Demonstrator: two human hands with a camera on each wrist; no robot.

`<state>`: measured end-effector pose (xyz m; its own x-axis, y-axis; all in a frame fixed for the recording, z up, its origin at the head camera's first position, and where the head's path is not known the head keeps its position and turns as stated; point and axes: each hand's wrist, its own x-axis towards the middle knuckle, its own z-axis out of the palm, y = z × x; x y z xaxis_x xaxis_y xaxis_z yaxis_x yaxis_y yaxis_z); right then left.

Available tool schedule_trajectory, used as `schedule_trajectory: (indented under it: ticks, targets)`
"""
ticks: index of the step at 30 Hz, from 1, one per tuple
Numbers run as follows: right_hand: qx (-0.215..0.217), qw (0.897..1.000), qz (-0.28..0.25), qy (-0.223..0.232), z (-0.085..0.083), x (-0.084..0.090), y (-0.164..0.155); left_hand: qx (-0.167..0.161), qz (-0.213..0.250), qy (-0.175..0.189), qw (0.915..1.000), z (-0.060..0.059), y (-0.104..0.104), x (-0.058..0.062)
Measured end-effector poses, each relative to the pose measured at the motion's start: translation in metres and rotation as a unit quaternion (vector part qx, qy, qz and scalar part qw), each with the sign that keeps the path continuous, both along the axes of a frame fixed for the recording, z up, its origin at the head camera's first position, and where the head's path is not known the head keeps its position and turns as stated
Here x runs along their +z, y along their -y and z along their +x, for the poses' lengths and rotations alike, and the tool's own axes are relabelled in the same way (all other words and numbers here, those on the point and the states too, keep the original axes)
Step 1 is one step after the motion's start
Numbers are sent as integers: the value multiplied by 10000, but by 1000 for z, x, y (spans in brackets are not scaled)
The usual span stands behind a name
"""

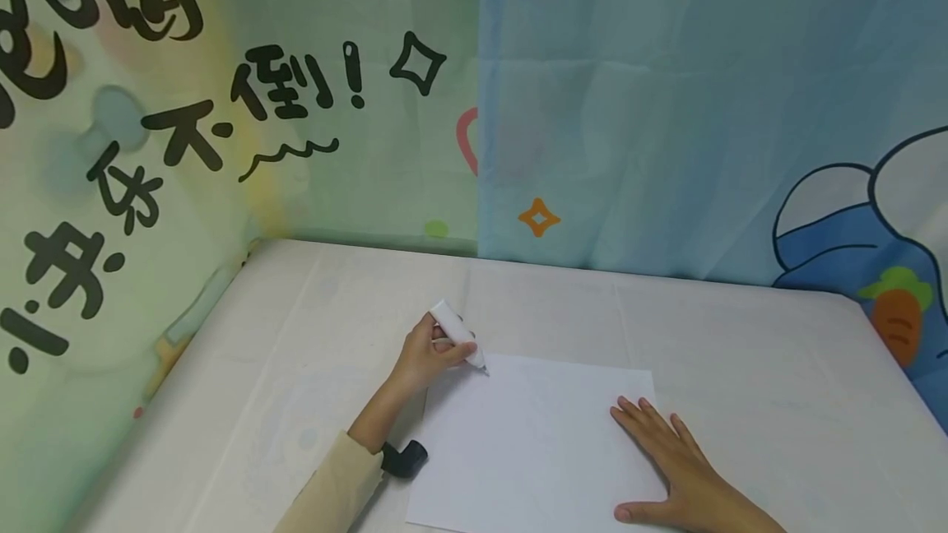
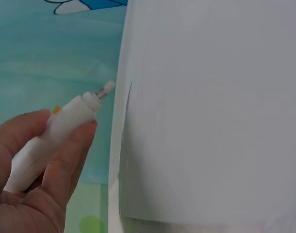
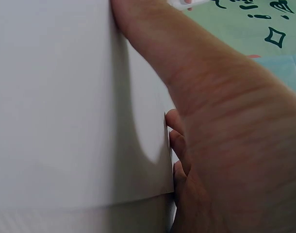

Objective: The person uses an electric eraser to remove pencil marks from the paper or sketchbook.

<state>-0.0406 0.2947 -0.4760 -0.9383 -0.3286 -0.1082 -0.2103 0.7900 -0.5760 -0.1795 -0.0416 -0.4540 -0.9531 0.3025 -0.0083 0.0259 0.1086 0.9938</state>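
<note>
My left hand (image 1: pixel 428 356) pinches a thick white pen-shaped tool (image 1: pixel 450 322) between thumb and fingers, over the far left corner of a white sheet of paper (image 1: pixel 533 442). In the left wrist view, the tool (image 2: pixel 58 128) has a stepped white collar and a thin metallic shaft ending in a pale nub; its exact kind I cannot tell. My right hand (image 1: pixel 677 463) rests with spread fingers on the sheet's right side. From the right wrist, several fingertips appear along the paper's edge, and part of this hand (image 3: pixel 225 121) hides the rest.
The sheet lies on a white-covered table (image 1: pixel 355 294). Printed cloth backdrops stand behind it, green with black lettering at left and blue (image 1: pixel 666 146) at right. A black band with a small block (image 1: pixel 404 460) sits on the left wrist.
</note>
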Motion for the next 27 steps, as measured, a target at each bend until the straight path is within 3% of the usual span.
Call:
schedule_trajectory:
  ticks: [10, 18, 27]
  targets:
    - [257, 9990, -35, -361, 4, 3, -1, 0, 59, -137, 9999, 0, -1, -5]
    - [310, 9987, -75, -405, 3, 3, 0, -174, -74, -550, 9983, 2, 1, -5]
    - [3, 9999, -151, 68, 3, 6, 0, -630, -320, -1016, 9923, 4, -4, 1]
